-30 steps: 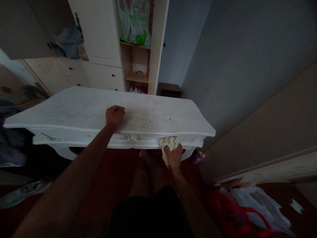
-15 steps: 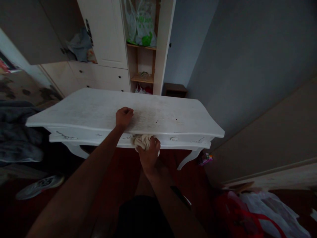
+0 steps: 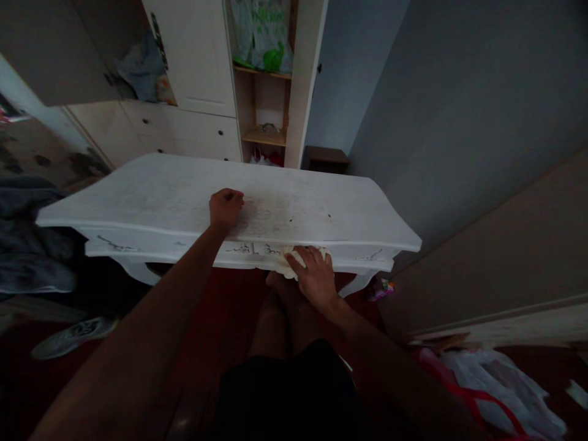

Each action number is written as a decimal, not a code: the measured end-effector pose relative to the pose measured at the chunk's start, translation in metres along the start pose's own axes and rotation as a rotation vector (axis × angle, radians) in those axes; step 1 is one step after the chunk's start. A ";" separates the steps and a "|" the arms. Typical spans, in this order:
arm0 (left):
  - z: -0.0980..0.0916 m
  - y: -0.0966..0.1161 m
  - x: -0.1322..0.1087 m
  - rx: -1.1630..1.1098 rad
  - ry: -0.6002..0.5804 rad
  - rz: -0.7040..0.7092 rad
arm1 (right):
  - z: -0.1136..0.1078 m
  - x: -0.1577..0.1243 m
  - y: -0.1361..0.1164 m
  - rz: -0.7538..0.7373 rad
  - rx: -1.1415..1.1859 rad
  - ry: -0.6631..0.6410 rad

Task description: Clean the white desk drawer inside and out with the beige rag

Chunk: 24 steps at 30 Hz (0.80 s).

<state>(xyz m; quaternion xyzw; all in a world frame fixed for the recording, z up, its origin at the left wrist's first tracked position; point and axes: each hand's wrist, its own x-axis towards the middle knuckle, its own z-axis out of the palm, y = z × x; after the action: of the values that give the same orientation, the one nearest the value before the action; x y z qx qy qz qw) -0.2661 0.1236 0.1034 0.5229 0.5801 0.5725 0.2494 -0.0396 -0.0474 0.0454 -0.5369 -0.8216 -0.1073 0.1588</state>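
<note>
A white table [image 3: 174, 187] with curved legs and carved drawer fronts stands before me, its top smudged grey near the middle. My right hand [image 3: 316, 274] presses a cream cloth [image 3: 285, 264] against the front face, right of the centre carvings [image 3: 265, 248]. Its fingers are bent over the cloth, which hangs a little below the apron. On the tabletop near the front edge rests my left hand [image 3: 225, 208], curled into a loose fist with nothing visible in it. Two small dark specks lie on the top to its right.
Behind the table stands a white wardrobe [image 3: 193, 67] with open doors and plastic bags [image 3: 269, 37] on a shelf. A shoe [image 3: 73, 337] lies on the floor at left, grey fabric [image 3: 27, 208] above it. White and red bags [image 3: 500, 386] sit at lower right.
My right hand has slid the cloth rightward along the drawer front, uncovering the centre carvings. The cloth looks flatter under the fingers. My left hand stays curled on the tabletop.
</note>
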 end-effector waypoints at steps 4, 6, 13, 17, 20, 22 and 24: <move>0.000 0.002 0.000 0.019 0.014 -0.006 | -0.004 -0.018 0.025 -0.018 -0.111 0.008; 0.000 0.004 0.000 0.008 0.020 -0.007 | -0.008 -0.026 0.037 -0.011 -0.154 0.008; 0.000 0.006 -0.002 -0.004 0.029 -0.034 | -0.024 -0.042 0.068 0.053 -0.182 -0.034; 0.000 0.008 -0.004 0.002 0.028 -0.034 | -0.028 -0.049 0.085 0.138 -0.128 -0.039; 0.000 0.008 -0.004 0.024 0.025 -0.039 | -0.031 -0.059 0.105 0.213 -0.151 -0.063; 0.000 0.008 -0.004 0.034 0.024 -0.034 | -0.033 -0.070 0.123 0.279 -0.173 -0.075; 0.000 0.008 -0.003 0.040 0.024 -0.037 | -0.035 -0.085 0.144 0.338 -0.175 -0.071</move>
<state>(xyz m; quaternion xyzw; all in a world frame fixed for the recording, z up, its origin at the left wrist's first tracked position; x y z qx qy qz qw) -0.2622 0.1192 0.1094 0.5102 0.6038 0.5624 0.2425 0.1290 -0.0739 0.0468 -0.6824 -0.7123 -0.1312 0.0983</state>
